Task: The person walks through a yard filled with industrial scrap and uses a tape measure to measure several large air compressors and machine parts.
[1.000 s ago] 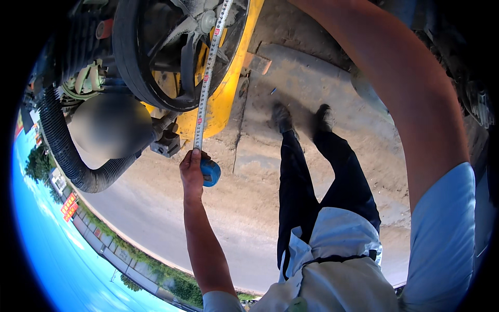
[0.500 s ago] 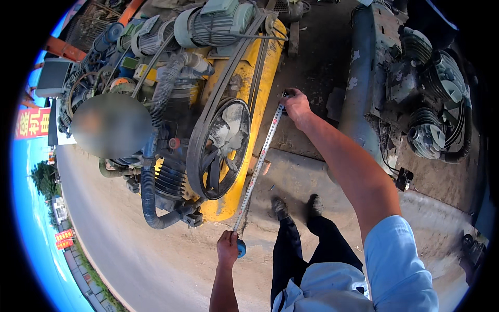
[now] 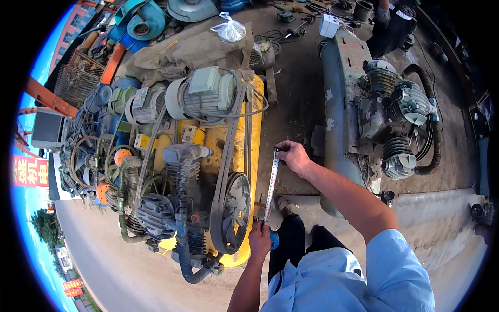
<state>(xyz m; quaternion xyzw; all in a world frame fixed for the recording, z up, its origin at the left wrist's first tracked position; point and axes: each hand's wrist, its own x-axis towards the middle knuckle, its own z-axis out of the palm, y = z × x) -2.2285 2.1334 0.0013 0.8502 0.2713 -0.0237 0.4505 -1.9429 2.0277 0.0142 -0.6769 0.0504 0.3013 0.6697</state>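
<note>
A tape measure's pale blade [image 3: 271, 187] stretches between my two hands, beside the yellow tank [image 3: 253, 151] of an air compressor. My left hand [image 3: 259, 240] is closed round the blue tape measure case [image 3: 274, 240] at the near end, mostly covering it. At the far end, my right hand [image 3: 294, 157] pinches the blade's tip between thumb and fingers. Left of the blade are the compressor's belt-driven flywheel [image 3: 237, 205], a ribbed dark hose [image 3: 182, 192] and a grey-green electric motor [image 3: 202, 93]. Whether the blade touches the tank, I cannot tell.
A second compressor with a blue-grey tank [image 3: 335, 104] stands at the right. Beyond it is another person's dark-gloved hand [image 3: 382, 18]. Brown cloth [image 3: 192, 54] with a plastic bag [image 3: 229, 28] lies behind the motors. More machinery and an orange frame [image 3: 52, 99] crowd the left.
My hands are closer together and the stretched blade is shorter. My left hand has come up and right. The view has tilted, bringing the cloth, plastic bag and other person's hand into sight.
</note>
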